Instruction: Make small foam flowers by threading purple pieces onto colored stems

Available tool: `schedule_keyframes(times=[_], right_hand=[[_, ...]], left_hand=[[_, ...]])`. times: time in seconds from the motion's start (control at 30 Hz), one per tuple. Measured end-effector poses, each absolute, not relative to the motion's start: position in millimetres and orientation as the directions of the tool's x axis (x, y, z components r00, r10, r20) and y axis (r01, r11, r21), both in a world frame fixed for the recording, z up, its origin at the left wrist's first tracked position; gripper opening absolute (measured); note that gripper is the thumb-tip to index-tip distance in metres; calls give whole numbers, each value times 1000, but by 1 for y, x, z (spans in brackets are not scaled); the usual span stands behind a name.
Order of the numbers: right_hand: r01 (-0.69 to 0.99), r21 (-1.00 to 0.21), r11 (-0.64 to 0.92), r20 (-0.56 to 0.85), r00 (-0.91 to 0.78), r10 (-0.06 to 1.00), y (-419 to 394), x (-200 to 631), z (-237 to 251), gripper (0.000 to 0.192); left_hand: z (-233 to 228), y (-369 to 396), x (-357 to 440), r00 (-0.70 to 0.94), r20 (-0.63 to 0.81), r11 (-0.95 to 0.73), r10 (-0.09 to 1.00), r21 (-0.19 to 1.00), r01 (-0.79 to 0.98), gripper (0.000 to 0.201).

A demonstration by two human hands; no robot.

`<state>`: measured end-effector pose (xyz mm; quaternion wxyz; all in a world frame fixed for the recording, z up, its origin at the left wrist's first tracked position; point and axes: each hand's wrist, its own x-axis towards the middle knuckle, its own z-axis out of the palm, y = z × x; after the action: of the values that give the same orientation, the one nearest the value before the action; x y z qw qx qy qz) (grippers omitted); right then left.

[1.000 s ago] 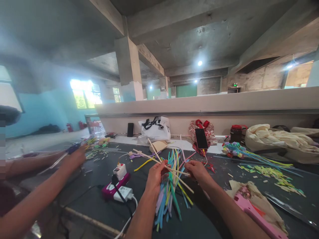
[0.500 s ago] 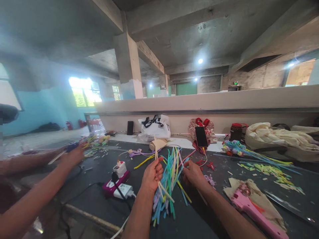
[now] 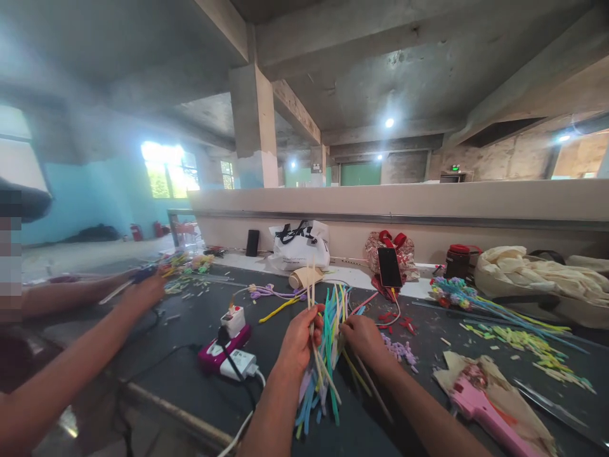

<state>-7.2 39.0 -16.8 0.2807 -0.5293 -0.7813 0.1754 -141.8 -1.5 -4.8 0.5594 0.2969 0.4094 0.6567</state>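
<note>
My left hand is closed around a few cream pipe cleaners, which stand upright out of the fist, with pale ends trailing below it. Under and beside both hands lies a loose pile of pipe cleaners in teal, blue, lilac and yellow on the dark table. At the pile's right edge, my right hand has its fingers pinched together. A pale pipe cleaner runs out from beneath that hand toward the lower right; the pinched part is mostly hidden.
A purple power strip with chargers sits left. Right are a pink glue gun, yellow-green cut pieces and a flower bunch. A phone leans behind, near a white bag. A co-worker's arms reach in at left.
My right hand has shifted slightly left and down, closer to my left hand. The left still grips the cream pipe cleaners, now more upright. The view has turned slightly left.
</note>
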Motion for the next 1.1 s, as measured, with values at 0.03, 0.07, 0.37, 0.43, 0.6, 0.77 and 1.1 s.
schedule_keyframes(times=[0.03, 0.07, 0.37, 0.43, 0.6, 0.77, 1.1], right_hand=[[733, -577, 362, 242, -270, 932, 41, -13, -19, 21], [733, -586, 345, 231, -256, 939, 42, -17, -22, 20], [482, -841, 246, 172, -193, 966, 59, -7, -25, 21], [386, -897, 215, 147, -196, 969, 60, 1, -19, 21], [210, -963, 172, 111, -274, 955, 51, 7, -6, 21], [186, -968, 168, 71, -442, 894, 29, -8, -9, 19], [134, -974, 180, 102, -452, 886, 19, 7, 10, 16]], left_hand=[[-5, -2, -141, -200, -69, -39, 977, 872, -488, 18], [-5, -2, -141, -202, -69, -38, 977, 874, -485, 18], [-7, -1, -139, -155, -83, -3, 985, 874, -487, 18], [-7, -1, -139, -138, -96, 14, 986, 866, -499, 17], [-7, -1, -139, -65, -135, 78, 989, 831, -552, 18], [-9, -1, -137, -37, -127, 81, 991, 803, -591, 17], [2, -8, -133, -27, -101, 76, 995, 876, -476, 18]])
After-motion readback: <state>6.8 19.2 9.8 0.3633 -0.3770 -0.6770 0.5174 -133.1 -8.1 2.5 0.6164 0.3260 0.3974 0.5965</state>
